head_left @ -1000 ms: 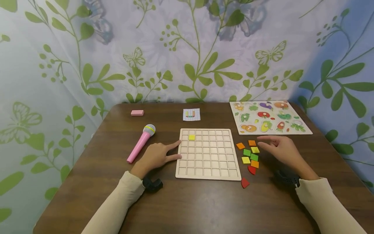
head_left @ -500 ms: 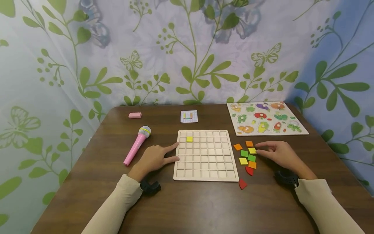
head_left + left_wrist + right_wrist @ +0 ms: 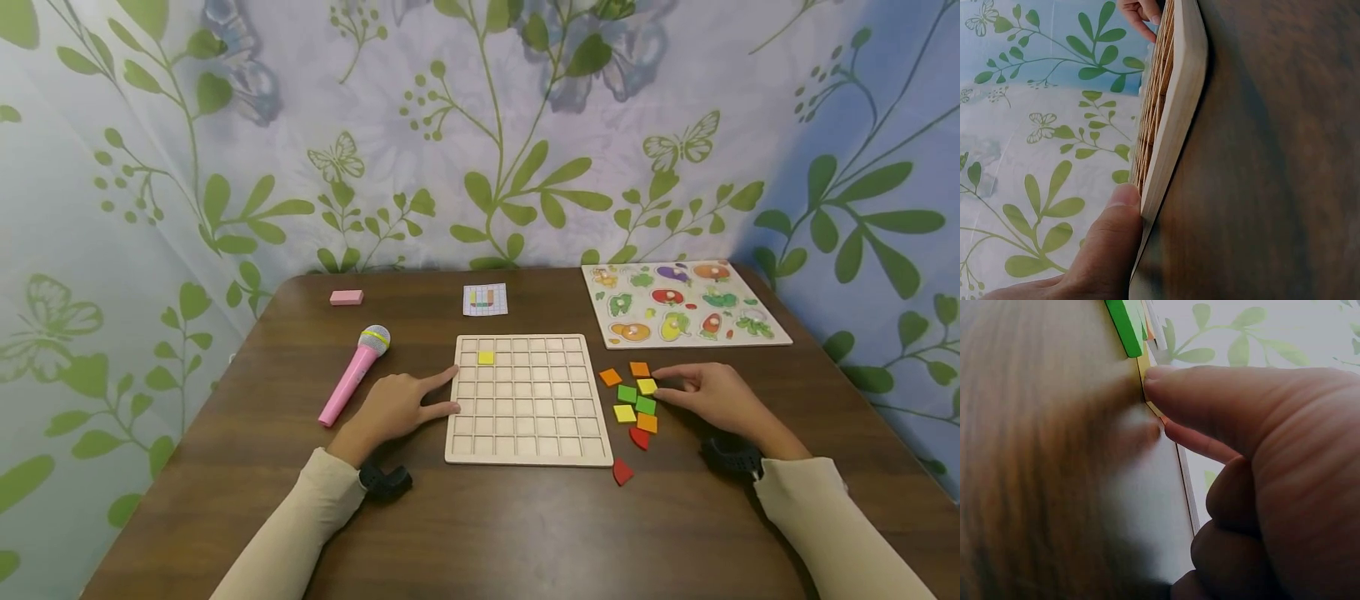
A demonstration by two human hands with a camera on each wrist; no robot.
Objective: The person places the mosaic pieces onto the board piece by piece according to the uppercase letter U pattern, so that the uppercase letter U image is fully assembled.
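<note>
A pale grid board [image 3: 525, 460] has one yellow tile [image 3: 486, 357] in an upper-left cell. At its left edge, my left hand [image 3: 393, 408] rests with index finger and thumb spread; the left wrist view shows the thumb [image 3: 1107, 231] against the board's side [image 3: 1179, 106]. My right hand [image 3: 720, 404] reaches in from the right of the loose pieces, thumb touching a yellow tile [image 3: 647, 387] and index finger just beyond it, other fingers bent. Around that tile lie orange [image 3: 639, 369], green [image 3: 627, 393] and red [image 3: 639, 437] pieces. The right wrist view shows the thumb [image 3: 1185, 394] over the yellow edge.
A pink microphone [image 3: 351, 379] lies left of the board, with a pink block [image 3: 347, 297] behind it. Behind the board is a small printed card [image 3: 485, 300]. A vegetable puzzle board [image 3: 686, 304] occupies the table's back right.
My right hand has moved left and its thumb has come to the yellow tile, with thumb and index finger closer together. My left hand stays at the board's edge. The head view has shifted slightly.
</note>
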